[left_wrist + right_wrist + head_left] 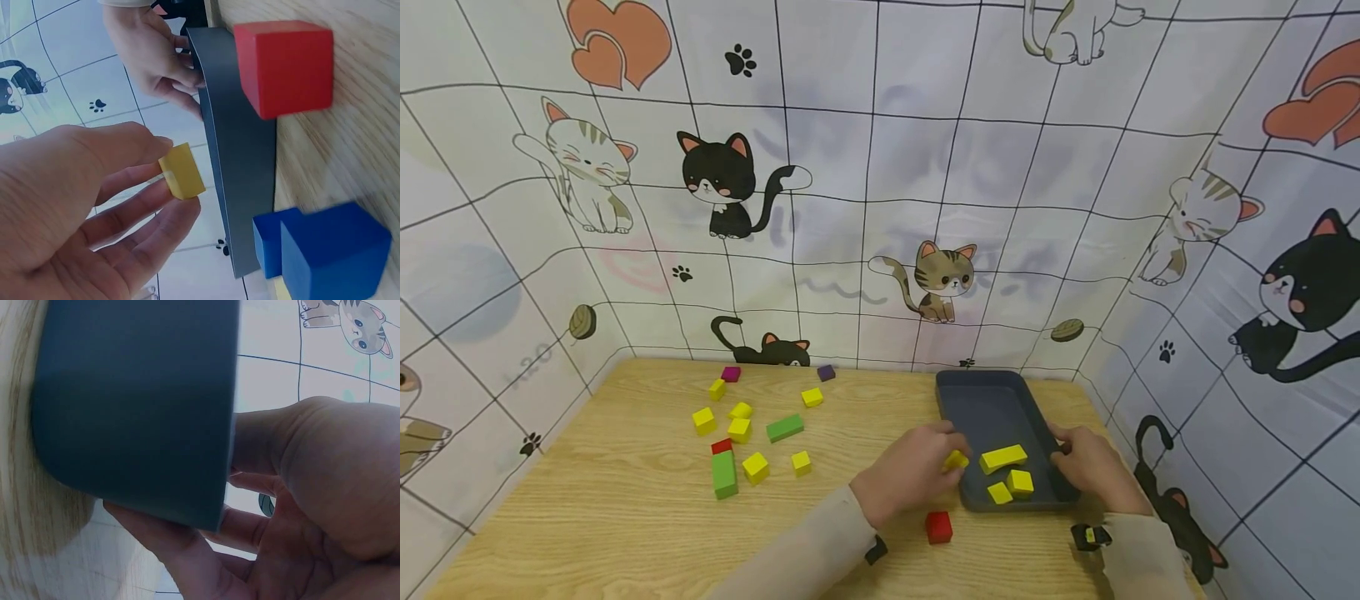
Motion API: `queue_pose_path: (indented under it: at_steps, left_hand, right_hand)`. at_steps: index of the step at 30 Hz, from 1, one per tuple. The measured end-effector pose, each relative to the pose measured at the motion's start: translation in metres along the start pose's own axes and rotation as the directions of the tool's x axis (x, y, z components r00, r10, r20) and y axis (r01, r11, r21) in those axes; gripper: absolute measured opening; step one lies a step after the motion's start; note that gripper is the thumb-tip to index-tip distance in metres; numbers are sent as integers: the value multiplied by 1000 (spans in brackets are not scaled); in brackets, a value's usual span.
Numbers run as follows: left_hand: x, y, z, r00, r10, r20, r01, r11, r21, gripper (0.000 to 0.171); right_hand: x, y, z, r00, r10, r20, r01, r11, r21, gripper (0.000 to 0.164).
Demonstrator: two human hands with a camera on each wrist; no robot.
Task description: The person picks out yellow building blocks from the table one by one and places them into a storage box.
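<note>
My left hand (910, 473) pinches a small yellow block (182, 170) between thumb and fingertips, over the near left side of a dark grey tray (987, 400). With its thumb at the rim and its fingers along the outside, my right hand (1093, 467) grips the tray's right edge. Inside the tray lie a long yellow block (1003, 458) and two smaller yellow blocks, one a cube (1020, 482). A red cube (938, 527) sits on the table just in front of the tray. Blue blocks (337, 250) show near it in the left wrist view; my left arm hides them from the head view.
To the left on the wooden table (625, 508) are several yellow cubes (756, 467), two green blocks (725, 474), a red block (722, 447), a magenta block (731, 374) and a dark purple block (826, 372). A cat-print curtain (827, 167) encloses the back and sides.
</note>
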State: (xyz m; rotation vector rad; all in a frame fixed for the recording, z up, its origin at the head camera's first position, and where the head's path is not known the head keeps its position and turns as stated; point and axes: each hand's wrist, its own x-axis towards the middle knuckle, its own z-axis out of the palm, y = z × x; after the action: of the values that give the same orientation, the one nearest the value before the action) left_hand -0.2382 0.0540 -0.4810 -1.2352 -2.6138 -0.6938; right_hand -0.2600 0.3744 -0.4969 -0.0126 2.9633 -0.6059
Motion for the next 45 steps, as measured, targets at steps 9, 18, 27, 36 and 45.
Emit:
queue_pose_path:
  at_steps: [9,18,27,36,45]
  left_hand:
    - [19,17,12,997,69,39,-71,994,79,24]
    - [32,23,21,987,58,150,-81,986,149,23]
    - [34,24,26,978,23,208,-61,982,178,23]
    - [33,25,28,976,4,215,-48,979,199,24]
    - [32,23,31,980,10,199,-50,979,198,22]
  right_hand:
    - [1,1,1,1000,-3,-2,3,1000,-5,61]
    - [2,-2,1,1000,21,-2,-21,1000,0,61]
    - [1,-1,1,1000,15,-1,-15,1000,-2,61]
    - [1,0,1,1000,3,-3,-3,1000,1,61]
    - [-2,-2,-1,1000,-23,-19,24,999,28,60]
